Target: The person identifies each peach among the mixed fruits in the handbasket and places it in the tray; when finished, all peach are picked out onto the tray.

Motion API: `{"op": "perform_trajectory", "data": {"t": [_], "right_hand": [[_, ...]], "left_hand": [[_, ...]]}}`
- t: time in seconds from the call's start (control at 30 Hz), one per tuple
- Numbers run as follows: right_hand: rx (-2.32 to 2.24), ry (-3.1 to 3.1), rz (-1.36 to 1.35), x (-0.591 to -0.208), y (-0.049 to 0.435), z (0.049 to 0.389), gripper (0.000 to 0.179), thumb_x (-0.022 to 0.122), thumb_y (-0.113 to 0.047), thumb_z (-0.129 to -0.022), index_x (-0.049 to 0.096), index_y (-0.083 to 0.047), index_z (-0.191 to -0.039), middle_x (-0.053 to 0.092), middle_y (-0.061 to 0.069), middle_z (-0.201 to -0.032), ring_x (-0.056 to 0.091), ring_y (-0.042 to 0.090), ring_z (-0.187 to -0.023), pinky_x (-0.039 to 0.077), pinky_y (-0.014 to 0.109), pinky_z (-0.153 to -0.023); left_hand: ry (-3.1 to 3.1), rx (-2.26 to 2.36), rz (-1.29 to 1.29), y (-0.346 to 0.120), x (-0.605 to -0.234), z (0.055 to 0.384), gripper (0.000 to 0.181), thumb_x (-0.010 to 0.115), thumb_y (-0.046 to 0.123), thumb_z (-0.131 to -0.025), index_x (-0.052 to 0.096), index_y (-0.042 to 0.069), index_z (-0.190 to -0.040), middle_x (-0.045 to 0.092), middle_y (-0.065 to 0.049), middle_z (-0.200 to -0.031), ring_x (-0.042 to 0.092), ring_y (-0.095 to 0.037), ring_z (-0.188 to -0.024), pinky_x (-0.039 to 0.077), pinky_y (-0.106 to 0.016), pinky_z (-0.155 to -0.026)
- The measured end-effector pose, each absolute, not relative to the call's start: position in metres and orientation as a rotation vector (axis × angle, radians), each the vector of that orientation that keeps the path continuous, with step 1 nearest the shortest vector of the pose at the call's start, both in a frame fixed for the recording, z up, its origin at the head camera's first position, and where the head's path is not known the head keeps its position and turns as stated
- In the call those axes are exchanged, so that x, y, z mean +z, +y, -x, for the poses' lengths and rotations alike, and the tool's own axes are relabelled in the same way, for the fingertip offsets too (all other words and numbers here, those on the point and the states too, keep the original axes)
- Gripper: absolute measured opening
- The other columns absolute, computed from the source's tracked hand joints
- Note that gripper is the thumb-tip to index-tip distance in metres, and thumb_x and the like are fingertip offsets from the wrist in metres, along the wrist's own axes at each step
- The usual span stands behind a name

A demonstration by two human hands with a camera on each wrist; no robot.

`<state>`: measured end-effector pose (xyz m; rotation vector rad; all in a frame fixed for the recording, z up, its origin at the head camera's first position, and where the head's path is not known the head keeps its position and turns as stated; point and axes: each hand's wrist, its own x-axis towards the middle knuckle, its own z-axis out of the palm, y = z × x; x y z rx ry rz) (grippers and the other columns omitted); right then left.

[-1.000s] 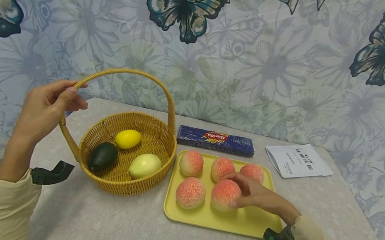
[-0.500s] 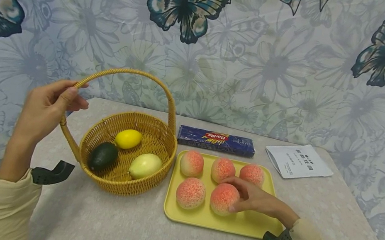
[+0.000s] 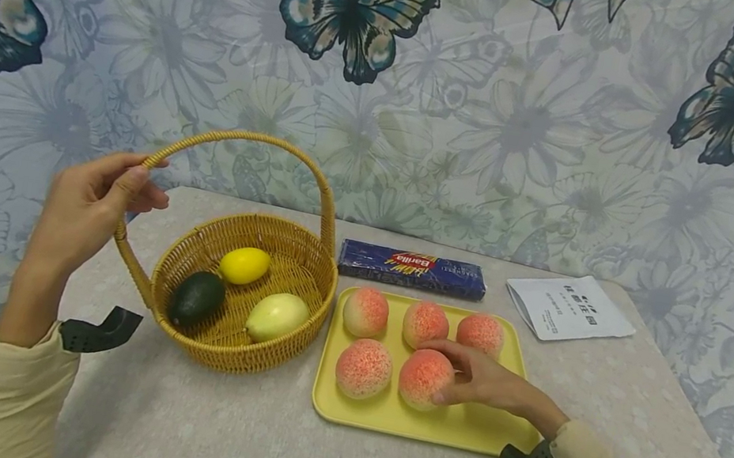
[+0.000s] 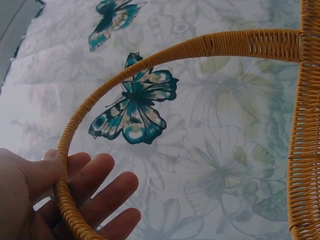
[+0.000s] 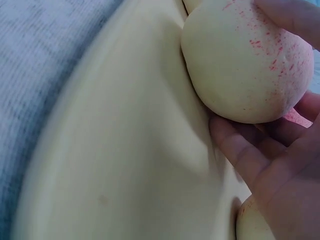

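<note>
My left hand [image 3: 86, 204] pinches the handle [image 3: 259, 138] of a round wicker basket [image 3: 231, 360] between thumb and fingers; the left wrist view shows the handle [image 4: 100, 92] crossing the palm. Inside the basket lie a yellow lemon [image 3: 244, 266], a dark green avocado [image 3: 197, 300] and a pale yellow-green oval fruit [image 3: 277, 318]. My right hand [image 3: 487, 382] holds a pink peach [image 3: 425, 380] at the front of a yellow tray [image 3: 486, 432], thumb and fingers around it. In the right wrist view the peach [image 5: 240, 65] sits low against the tray surface.
Several other peaches share the tray, among them one [image 3: 363, 369] left of the held one. Behind the tray lies a blue Barilla spaghetti box [image 3: 413, 269]. A white printed pouch [image 3: 571, 308] is at the back right. A butterfly-patterned cloth [image 3: 384, 120] hangs behind the table.
My right hand and the peach in its grasp have shifted slightly left and toward the front of the tray. The left hand and basket stay put.
</note>
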<state>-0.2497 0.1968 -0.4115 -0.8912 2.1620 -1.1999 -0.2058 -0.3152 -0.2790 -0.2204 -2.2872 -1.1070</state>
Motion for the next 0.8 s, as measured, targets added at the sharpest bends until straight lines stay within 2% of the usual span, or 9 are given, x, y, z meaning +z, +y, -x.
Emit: {"op": "perform_trajectory", "data": {"t": [0.37, 0.67, 0.8], "right_hand": [[-1.265, 2.091, 0.865, -0.4122, 0.1990, 0.2476, 0.066, 0.074, -0.019, -0.085, 0.043, -0.010, -0.142, 0.046, 0.006, -0.141, 0.052, 0.016, -0.121, 0.044, 0.028, -0.098], [-1.279, 2.114, 0.866, -0.4113, 0.2013, 0.2458, 0.060, 0.070, -0.019, -0.088, 0.044, -0.012, -0.142, 0.044, 0.005, -0.144, 0.047, 0.006, -0.125, 0.042, 0.025, -0.100], [-1.306, 2.124, 0.920, -0.4105, 0.2037, 0.2453, 0.056, 0.067, -0.016, -0.090, 0.045, -0.011, -0.141, 0.045, 0.008, -0.143, 0.048, 0.010, -0.126, 0.043, 0.026, -0.100]], "left_hand": [[-2.280, -1.105, 0.229, -0.3142, -0.2784, 0.2073, 0.033, 0.049, 0.021, -0.101, 0.061, 0.003, -0.126, 0.067, 0.014, -0.077, 0.065, 0.005, -0.075, 0.050, -0.008, -0.068], [-2.282, -1.098, 0.235, -0.3125, -0.2784, 0.2070, 0.034, 0.048, 0.022, -0.101, 0.061, 0.004, -0.126, 0.066, 0.014, -0.077, 0.064, 0.005, -0.075, 0.049, -0.007, -0.069], [-2.280, -1.101, 0.231, -0.3119, -0.2782, 0.2073, 0.034, 0.048, 0.023, -0.101, 0.061, 0.004, -0.127, 0.066, 0.015, -0.078, 0.064, 0.005, -0.075, 0.049, -0.007, -0.068]]}}
